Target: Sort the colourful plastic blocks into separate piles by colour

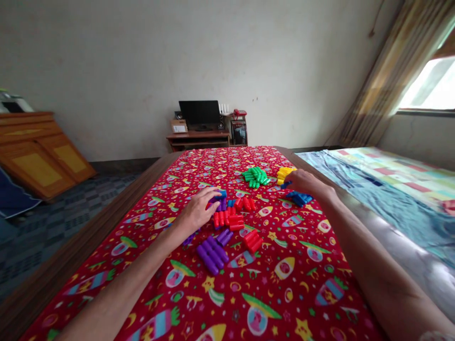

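Observation:
My left hand (199,208) reaches over a mixed heap in the middle of the table, thumb and fingers apart. Its fingertips touch or nearly touch a blue tube-shaped plastic piece (222,193); purple pieces (222,205) lie under the hand, partly hidden. Red pieces (234,221) are just right of it. At the table's right side, my right hand (302,183) pinches a blue plastic piece (285,185) in its fingertips. Below that hand is a small blue pile (299,198), and yellow pieces (285,174) lie just behind its fingers.
A green pile (255,176) sits farther back on the red patterned tablecloth (170,289). Nearer me are joined purple pieces (212,255) and red ones (252,241). A bed (391,199) adjoins the right edge; a desk with a monitor (199,112) stands beyond.

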Available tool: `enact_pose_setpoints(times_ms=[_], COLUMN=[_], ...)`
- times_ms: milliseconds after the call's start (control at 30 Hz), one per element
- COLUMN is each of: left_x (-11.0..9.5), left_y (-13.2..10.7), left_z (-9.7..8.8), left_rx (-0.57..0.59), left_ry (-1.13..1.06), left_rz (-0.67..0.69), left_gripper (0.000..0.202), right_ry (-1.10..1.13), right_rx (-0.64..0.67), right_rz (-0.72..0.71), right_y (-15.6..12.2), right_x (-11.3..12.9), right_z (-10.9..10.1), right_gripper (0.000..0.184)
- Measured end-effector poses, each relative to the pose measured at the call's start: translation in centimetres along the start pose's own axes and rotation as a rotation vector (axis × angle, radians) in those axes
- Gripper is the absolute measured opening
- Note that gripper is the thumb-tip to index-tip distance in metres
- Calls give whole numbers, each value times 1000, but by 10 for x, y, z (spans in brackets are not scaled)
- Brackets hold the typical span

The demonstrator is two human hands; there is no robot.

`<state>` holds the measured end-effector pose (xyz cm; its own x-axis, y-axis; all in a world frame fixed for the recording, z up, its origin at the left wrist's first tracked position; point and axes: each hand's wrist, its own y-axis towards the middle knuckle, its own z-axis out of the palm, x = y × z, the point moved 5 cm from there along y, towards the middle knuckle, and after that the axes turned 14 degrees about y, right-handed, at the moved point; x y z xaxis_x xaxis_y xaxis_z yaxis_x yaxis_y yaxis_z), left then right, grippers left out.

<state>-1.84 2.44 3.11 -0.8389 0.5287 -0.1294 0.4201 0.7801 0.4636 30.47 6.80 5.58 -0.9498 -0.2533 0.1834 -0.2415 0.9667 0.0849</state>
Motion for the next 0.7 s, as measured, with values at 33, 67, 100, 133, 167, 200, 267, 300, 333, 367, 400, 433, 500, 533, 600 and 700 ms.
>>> enact_pose_setpoints(times_ms=[33,67,100,133,167,200,267,300,333,367,400,433,500,533,600,700], left_x=[5,9,13,16,19,22,26,28,29,31,32,32,31,29,26,22], left_y=[0,-1,-2,-3,-4,-4,-5,-4,-3,-1,3,7,16,21,30,37], left_z=[3,6,9,11,13,14,13,12,12,11,11,11,15,18,26,32], left_rx=[12,28,43,56,67,77,84,84,82,77,71,66,86,114,191,222], left_ry=[24,42,57,69,78,86,100,106,111,116,120,126,147,163,199,249], left_rz=[6,11,14,16,20,23,26,29,30,31,32,32,40,45,50,-6], left_gripper=[29,32,35,37,38,39,39,39,39,39,39,39,37,36,34,28], right_ry=[-17,-24,-30,-37,-39,-34,-4,10,17,13,7,5,13,17,26,69], right_rx=[27,62,103,146,185,213,178,129,82,35,-10,-55,-138,-171,-175,-118], right_rz=[22,30,36,43,48,49,40,27,16,10,4,-5,-39,-63,-120,-222], right_y=[0,0,0,0,0,0,0,0,0,0,0,0,-1,-2,-4,-9], right_x=[-11,-20,-26,-31,-34,-36,-37,-36,-34,-31,-26,-19,-1,10,34,68], right_z=[1,3,5,8,10,10,5,0,-5,-11,-15,-20,-26,-27,-25,-11], right_gripper=[30,32,31,28,25,23,22,22,23,25,28,30,31,31,31,28])
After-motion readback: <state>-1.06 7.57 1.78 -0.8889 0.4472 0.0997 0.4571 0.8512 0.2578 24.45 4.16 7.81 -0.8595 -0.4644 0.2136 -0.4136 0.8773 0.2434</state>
